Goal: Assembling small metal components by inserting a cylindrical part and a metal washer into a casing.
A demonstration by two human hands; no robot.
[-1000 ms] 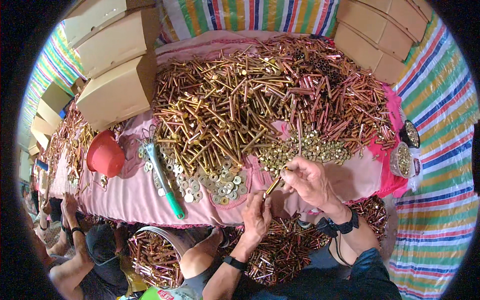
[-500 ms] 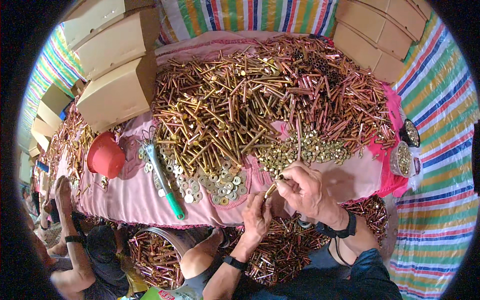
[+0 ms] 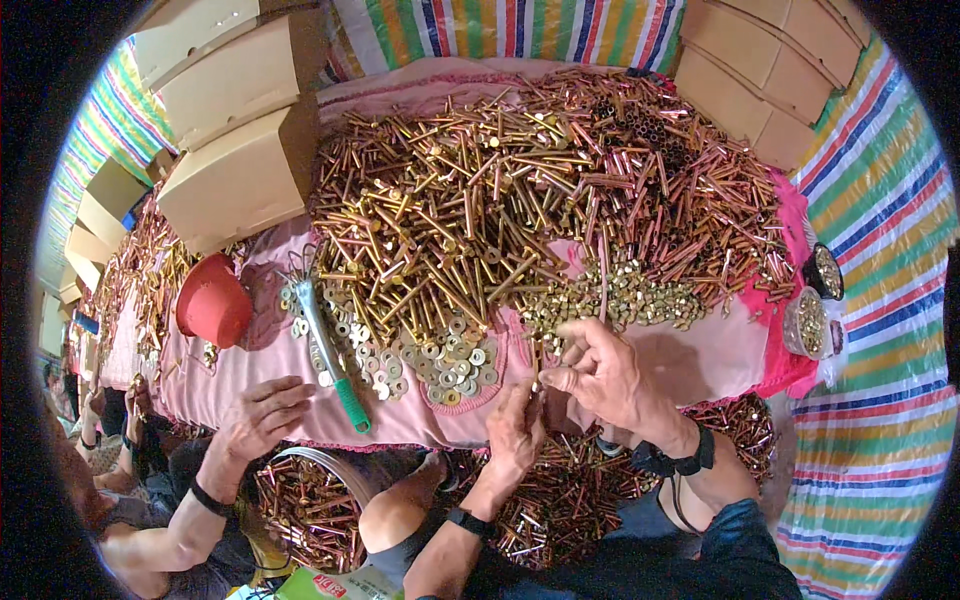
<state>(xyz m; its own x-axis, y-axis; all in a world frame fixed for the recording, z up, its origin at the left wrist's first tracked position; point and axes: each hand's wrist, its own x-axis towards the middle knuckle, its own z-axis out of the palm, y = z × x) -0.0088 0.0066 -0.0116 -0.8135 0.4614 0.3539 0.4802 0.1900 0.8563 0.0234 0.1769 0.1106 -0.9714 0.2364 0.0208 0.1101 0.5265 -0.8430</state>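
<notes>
Left hand (image 3: 515,432) has the slim brassy bolt (image 3: 536,358) pinched by its near end, long axis pointing away from the body. Right hand (image 3: 607,375)'s just right of it, thumb and finger parted, maybe touching, hard to tell.

Rod (image 3: 538,358) partly hidden in left hand (image 3: 514,425)

Head view: wide fisheye, left of head-worn pair, looking down and forward over table draped in pink cloth (image 3: 710,362). Bare left hand (image 3: 513,432) and bare right hand (image 3: 603,377) near lens, lower middle of frame. Tan rectangular cardboard boxes (image 3: 240,185) farther off, upper left. Striped multicoloured plastic sheeting (image 3: 880,335) bends along right rim.
</notes>
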